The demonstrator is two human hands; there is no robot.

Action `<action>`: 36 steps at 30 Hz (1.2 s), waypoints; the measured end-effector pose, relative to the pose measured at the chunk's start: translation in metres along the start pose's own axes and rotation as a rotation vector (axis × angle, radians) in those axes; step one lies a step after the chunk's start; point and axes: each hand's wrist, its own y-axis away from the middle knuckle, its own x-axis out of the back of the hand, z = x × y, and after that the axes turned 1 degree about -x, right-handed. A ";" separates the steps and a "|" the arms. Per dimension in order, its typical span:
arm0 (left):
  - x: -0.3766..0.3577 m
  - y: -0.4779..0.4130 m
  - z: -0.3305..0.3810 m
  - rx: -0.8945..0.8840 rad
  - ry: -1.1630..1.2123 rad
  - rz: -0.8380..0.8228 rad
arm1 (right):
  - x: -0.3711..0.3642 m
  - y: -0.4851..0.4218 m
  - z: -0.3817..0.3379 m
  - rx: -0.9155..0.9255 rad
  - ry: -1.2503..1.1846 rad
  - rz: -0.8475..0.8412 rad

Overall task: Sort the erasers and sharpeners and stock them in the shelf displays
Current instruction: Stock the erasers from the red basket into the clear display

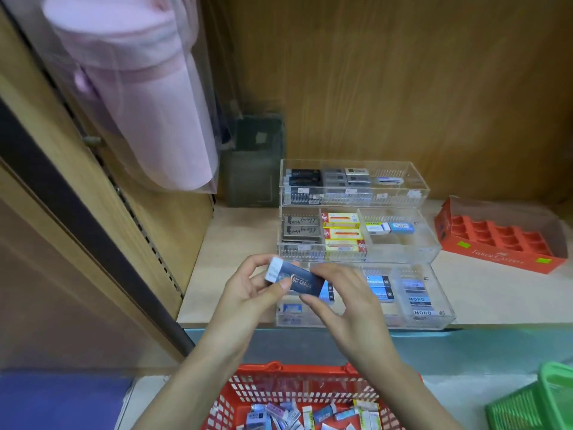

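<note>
Head view: we hold the dark-sleeved eraser [294,279] between both hands, just above the nearest tier of the clear display [403,324]. The left hand [245,296] pinches its white end between thumb and fingertips, and the right hand [344,293] curls round the other end. We should read the label first and match it, probably to the dark erasers [305,178] well beyond our fingertips, then lay it flat, label up. More stock lies in the red basket [279,383] below our wrists.

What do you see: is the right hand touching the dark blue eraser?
Touching. The head view shows the right hand pinching the dark blue eraser at its right end between thumb and fingers, while the left hand holds its white end.
</note>
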 end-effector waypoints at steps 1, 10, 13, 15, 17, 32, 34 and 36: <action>0.000 -0.001 0.000 -0.032 -0.061 0.010 | 0.001 -0.006 0.006 0.085 0.088 0.006; 0.006 -0.046 -0.027 -0.196 -0.669 0.053 | 0.031 -0.135 0.044 -0.046 0.161 0.023; 0.014 -0.067 -0.038 -0.183 -0.733 0.036 | 0.024 -0.185 0.057 -0.081 0.243 -0.036; 0.021 -0.076 -0.046 -0.193 -0.783 -0.017 | 0.012 -0.208 0.064 -0.105 0.298 -0.101; 0.026 -0.082 -0.055 -0.208 -0.828 -0.077 | 0.000 -0.222 0.068 -0.099 0.326 -0.146; 0.035 -0.088 -0.076 -0.248 -0.798 -0.058 | -0.033 -0.258 0.083 -0.251 0.586 -0.240; 0.034 -0.088 -0.074 -0.236 -0.807 -0.057 | -0.027 -0.242 0.077 -0.220 0.486 -0.175; 0.030 -0.083 -0.069 -0.258 -0.825 -0.047 | -0.017 -0.206 0.067 -0.189 0.315 -0.056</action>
